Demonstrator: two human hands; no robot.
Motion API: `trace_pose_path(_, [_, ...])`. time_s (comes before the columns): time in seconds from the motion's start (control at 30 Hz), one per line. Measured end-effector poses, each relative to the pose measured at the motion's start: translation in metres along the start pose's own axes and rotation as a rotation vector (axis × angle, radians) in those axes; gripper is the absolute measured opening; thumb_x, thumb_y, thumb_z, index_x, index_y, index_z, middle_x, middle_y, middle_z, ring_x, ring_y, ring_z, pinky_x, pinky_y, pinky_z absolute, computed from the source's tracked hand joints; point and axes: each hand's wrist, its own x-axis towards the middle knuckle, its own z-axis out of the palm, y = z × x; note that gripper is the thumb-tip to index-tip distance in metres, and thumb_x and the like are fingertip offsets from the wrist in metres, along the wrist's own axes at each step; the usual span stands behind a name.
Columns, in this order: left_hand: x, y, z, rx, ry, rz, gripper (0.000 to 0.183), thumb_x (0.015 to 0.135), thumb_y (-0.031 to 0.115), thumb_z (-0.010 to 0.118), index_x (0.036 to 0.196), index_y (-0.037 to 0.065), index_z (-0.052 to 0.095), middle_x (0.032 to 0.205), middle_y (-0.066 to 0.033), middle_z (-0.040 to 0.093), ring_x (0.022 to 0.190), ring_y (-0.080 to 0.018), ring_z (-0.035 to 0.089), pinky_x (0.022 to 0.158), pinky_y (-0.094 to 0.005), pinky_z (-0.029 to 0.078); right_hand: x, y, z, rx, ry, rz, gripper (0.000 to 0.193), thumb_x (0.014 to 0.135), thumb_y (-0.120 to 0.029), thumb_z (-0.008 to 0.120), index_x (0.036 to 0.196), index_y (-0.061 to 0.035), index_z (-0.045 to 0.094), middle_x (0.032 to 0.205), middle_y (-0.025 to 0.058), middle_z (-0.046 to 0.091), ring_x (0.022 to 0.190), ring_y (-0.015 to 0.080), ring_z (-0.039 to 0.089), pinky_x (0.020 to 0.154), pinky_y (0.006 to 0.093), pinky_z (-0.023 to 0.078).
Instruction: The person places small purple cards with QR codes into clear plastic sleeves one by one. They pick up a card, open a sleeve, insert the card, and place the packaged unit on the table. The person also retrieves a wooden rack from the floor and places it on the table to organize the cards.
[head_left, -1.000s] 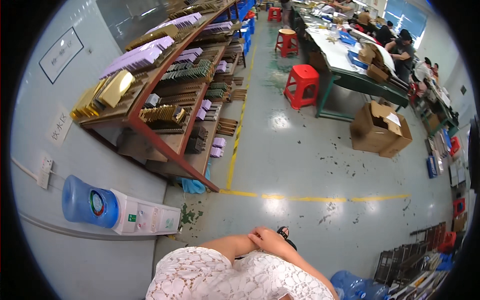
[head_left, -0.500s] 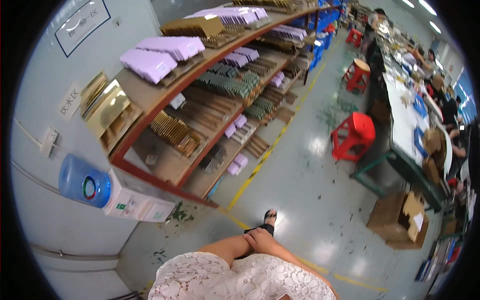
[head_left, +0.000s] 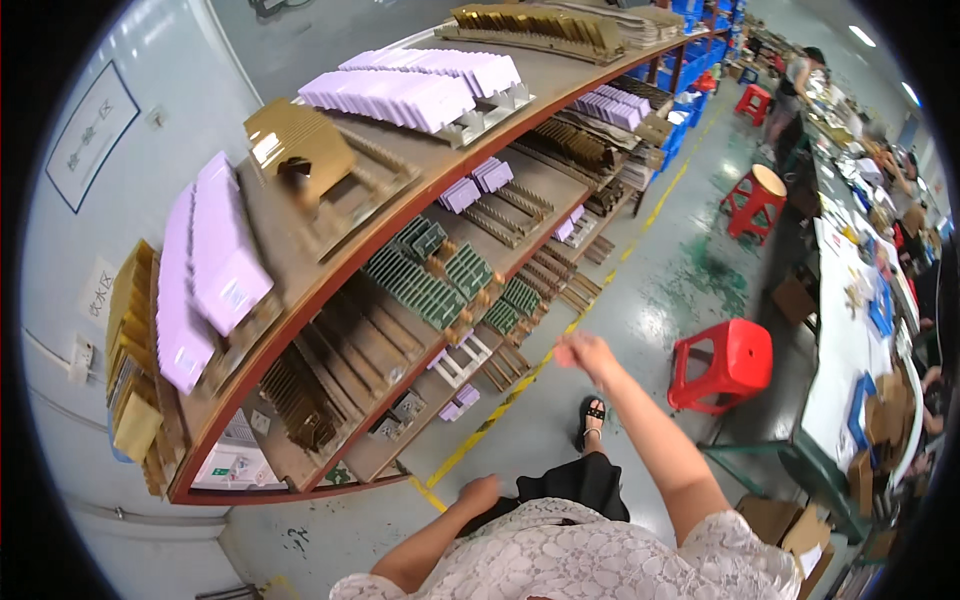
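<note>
A person [head_left: 560, 550] in white lace is standing beside a rack [head_left: 560, 80], arms apart. The right hand [head_left: 588, 358] is hovering above the floor [head_left: 640, 310]; the left hand [head_left: 480, 493] is hanging at its 7 o'clock. Blur is keeping us from telling whether the hands are spreading or curling. Racked green boards [head_left: 405, 275] are sitting at the right hand's 10 o'clock, lilac parts [head_left: 460, 403] at the left's 12, a red stool [head_left: 735, 360] at the right's 3.

right grip [head_left: 587, 358] blurred; water dispenser [head_left: 236, 463] mostly hidden behind rack [head_left: 435, 187].
</note>
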Motion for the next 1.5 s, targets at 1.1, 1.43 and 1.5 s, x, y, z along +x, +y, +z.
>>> trace_pose_path(1.1, [0.336, 0.150, -0.226, -2.473, 0.103, 0.522, 0.033, 0.098, 0.032, 0.043, 0.120, 0.009, 0.053, 0.109, -0.0061, 0.061, 0.109, -0.0243, 0.054, 0.101, -0.0487, 0.039, 0.088, -0.121, -0.182, 0.166, 0.120, 0.299, 0.018, 0.083, -0.019, 0.067, 0.093, -0.0084, 0.057, 0.072, -0.0014, 0.054, 0.065, 0.0091, 0.054, 0.057, 0.0236, 0.043])
trace_pose_path(1.43, [0.299, 0.240, -0.221, -2.308, 0.167, -0.089, 0.039, 0.097, 0.030, 0.038, 0.125, 0.007, 0.052, 0.128, -0.0104, 0.054, 0.121, -0.0283, 0.048, 0.104, -0.0481, 0.035, -0.040, -0.076, -0.277, -0.029, 0.494, 0.113, 0.022, 0.084, -0.024, 0.066, 0.096, -0.0056, 0.064, 0.083, -0.0007, 0.060, 0.076, 0.0079, 0.052, 0.063, 0.0237, 0.040])
trace_pose_path(1.5, [0.284, 0.261, -0.204, -2.280, 0.188, -0.124, 0.038, 0.095, 0.029, 0.040, 0.124, 0.008, 0.054, 0.127, -0.0081, 0.056, 0.122, -0.0282, 0.047, 0.105, -0.0495, 0.032, -0.058, -0.075, -0.301, -0.042, 0.507, 0.073, 0.022, 0.086, -0.023, 0.064, 0.096, -0.0038, 0.064, 0.084, -0.0013, 0.060, 0.081, 0.0094, 0.053, 0.074, 0.0252, 0.042])
